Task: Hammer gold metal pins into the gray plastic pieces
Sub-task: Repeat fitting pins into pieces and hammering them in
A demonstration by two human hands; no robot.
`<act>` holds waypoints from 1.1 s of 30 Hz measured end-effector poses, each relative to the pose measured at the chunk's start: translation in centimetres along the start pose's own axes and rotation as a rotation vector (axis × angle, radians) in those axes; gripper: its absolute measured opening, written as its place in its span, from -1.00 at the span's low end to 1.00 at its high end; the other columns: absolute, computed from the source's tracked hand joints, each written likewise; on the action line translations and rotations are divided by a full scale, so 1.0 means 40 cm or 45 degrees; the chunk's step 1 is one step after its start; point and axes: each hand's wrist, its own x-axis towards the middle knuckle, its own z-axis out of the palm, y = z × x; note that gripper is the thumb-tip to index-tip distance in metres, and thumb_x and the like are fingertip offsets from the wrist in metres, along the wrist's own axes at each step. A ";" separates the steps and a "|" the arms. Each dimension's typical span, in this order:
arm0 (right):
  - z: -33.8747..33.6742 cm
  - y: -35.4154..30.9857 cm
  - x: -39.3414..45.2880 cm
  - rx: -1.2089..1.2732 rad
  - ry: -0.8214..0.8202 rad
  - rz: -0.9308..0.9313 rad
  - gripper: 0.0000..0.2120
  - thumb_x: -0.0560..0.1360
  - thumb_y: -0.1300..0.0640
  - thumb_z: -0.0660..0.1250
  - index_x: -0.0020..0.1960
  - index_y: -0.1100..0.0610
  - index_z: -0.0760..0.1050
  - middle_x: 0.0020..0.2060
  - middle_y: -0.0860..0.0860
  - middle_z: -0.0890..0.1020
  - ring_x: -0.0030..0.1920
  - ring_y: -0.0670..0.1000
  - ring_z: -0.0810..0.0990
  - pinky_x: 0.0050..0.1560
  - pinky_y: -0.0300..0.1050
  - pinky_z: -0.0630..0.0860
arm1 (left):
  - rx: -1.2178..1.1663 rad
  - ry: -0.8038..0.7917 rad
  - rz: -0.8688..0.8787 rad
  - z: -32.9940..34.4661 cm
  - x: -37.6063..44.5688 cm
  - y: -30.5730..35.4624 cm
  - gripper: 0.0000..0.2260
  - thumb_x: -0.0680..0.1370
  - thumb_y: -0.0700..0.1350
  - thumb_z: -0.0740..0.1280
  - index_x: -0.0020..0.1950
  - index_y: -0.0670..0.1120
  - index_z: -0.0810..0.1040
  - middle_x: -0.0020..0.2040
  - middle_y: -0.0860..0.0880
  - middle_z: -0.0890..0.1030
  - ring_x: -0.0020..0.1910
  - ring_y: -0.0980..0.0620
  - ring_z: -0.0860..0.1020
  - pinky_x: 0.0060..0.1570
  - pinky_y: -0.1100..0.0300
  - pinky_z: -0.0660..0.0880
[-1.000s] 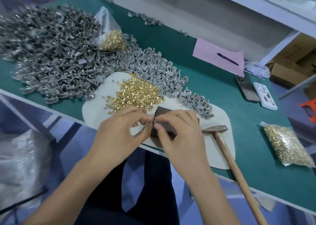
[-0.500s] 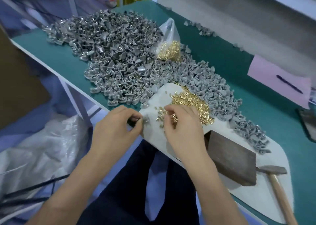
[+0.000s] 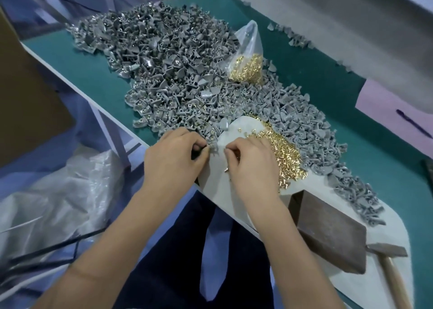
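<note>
Gray plastic piece, pinched in the left hand at the near edge of the surface, sits just left of the right hand, which pinches a gold pin drawn from the gold pins heaped on its right.

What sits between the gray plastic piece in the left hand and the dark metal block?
The right hand and its forearm cross that path over the white mat; the left hand holds the gray plastic piece, the dark metal block beyond.
</note>
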 end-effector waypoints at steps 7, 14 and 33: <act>-0.006 -0.016 0.011 -0.074 -0.036 -0.028 -0.81 0.61 -0.07 0.31 0.08 0.00 0.63 -0.04 -0.04 0.62 0.10 0.06 0.44 0.09 0.00 0.42 | -0.028 0.019 0.031 -0.005 -0.014 -0.004 -0.90 0.50 0.08 0.46 -0.05 0.14 0.58 -0.11 0.18 0.51 -0.02 0.16 0.48 -0.27 0.22 0.35; -0.009 -0.012 0.015 -0.179 -0.106 -0.044 -0.80 0.66 -0.01 0.24 0.11 -0.01 0.62 0.02 -0.04 0.61 0.14 0.05 0.42 0.08 -0.03 0.38 | -0.022 0.002 0.056 -0.011 -0.022 0.004 -0.86 0.51 0.01 0.45 0.05 0.15 0.57 -0.05 0.17 0.52 0.04 0.12 0.48 -0.26 0.18 0.39; -0.155 0.145 -0.100 0.414 0.136 0.206 -0.86 0.56 0.20 0.33 0.04 -0.03 0.54 -0.14 -0.20 0.60 -0.09 -0.17 0.57 -0.03 -0.08 0.58 | -0.309 -0.171 0.399 0.016 -0.046 0.130 -0.93 0.55 0.04 0.40 0.01 0.19 0.64 -0.07 0.23 0.57 0.03 0.22 0.50 -0.08 0.13 0.52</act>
